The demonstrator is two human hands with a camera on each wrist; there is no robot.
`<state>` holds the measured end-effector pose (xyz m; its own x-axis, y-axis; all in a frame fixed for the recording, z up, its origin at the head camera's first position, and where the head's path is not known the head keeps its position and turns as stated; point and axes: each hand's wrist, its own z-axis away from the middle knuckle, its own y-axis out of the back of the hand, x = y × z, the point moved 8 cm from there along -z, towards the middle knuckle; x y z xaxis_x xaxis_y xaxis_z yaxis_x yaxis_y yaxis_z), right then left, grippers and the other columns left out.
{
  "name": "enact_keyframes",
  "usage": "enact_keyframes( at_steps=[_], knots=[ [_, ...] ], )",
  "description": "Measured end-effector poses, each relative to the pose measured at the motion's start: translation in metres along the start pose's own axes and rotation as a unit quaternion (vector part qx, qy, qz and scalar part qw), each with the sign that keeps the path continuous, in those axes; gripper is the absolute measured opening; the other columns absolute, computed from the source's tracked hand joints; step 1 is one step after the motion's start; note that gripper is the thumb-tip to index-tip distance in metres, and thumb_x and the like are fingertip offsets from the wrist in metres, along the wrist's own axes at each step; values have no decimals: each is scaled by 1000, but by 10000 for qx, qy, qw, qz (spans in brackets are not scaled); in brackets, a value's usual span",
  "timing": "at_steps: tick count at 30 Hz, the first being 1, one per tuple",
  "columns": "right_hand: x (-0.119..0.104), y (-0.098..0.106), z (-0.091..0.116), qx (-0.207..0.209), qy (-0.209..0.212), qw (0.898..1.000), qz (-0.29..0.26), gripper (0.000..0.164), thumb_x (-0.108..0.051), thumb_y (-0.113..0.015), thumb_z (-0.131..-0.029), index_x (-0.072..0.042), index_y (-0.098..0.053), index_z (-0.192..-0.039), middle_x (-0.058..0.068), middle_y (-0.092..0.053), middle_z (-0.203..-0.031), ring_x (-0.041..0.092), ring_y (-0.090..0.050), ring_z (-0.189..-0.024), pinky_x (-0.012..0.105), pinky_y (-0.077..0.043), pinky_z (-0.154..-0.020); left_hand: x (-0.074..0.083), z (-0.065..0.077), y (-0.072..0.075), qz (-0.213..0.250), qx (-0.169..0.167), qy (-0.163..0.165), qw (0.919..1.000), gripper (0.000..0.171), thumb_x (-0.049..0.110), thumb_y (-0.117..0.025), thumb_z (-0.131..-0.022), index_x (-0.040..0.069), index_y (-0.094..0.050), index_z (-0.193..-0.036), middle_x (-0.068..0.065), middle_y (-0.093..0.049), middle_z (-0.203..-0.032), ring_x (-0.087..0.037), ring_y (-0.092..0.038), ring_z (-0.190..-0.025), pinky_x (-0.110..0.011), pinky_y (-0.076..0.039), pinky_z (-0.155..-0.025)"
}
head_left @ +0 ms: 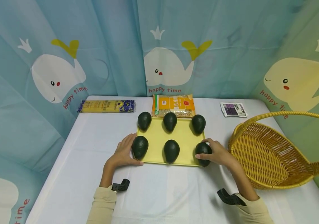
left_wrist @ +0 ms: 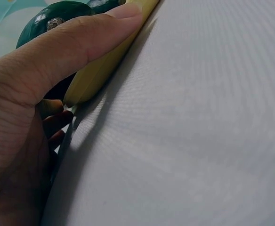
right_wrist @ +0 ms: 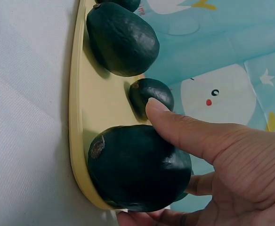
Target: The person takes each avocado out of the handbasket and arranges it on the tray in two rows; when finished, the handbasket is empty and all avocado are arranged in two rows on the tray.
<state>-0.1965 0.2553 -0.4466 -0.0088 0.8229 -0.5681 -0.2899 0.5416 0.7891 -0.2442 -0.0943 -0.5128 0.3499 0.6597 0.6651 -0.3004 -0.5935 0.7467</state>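
Note:
Several dark green avocados stand in two rows on a shallow yellow tray [head_left: 156, 133]. My right hand [head_left: 216, 152] grips the front right avocado [right_wrist: 140, 169], thumb over its near side and fingers round the far side; it sits at the tray's corner. At the opposite front corner, my left hand [head_left: 124, 152] holds the tray, its thumb [left_wrist: 95, 35] lying along the front rim and the other fingers bent round the left side. Right beside that hand is the front left avocado [head_left: 140, 147]. A middle avocado [head_left: 171, 151] stands between the two hands.
A wicker basket [head_left: 263, 155] with a tall handle stands at the right, near my right forearm. Behind the tray lies an orange food packet [head_left: 173, 105]. A yellow and blue packet [head_left: 107, 106] lies back left, a small purple and white pouch [head_left: 233, 109] back right. Curtains enclose the table.

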Motion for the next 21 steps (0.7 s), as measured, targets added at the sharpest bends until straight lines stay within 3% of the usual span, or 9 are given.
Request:
enact_keyframes(
  at_steps=[9, 21],
  knots=[
    [-1, 2, -3, 180, 140, 9996, -137, 73, -36, -81, -80, 6, -48, -129, 23, -58, -99, 29, -57, -90, 39, -50, -75, 3, 0, 2, -7, -21, 19, 10000, 131, 53, -87, -56, 8, -17, -157, -16, -18, -163, -35, -13, -151, -62, -18, -115],
    [-2, 2, -3, 199, 139, 9997, -60, 80, -40, -80, -80, 6, -45, -135, 28, -56, -106, 34, -56, -96, 45, -50, -80, 0, -1, 0, 25, 34, -48, 10000, 131, 54, -87, -55, 9, -18, -157, -16, -20, -163, -36, -14, -150, -63, -21, -113]
  ],
)
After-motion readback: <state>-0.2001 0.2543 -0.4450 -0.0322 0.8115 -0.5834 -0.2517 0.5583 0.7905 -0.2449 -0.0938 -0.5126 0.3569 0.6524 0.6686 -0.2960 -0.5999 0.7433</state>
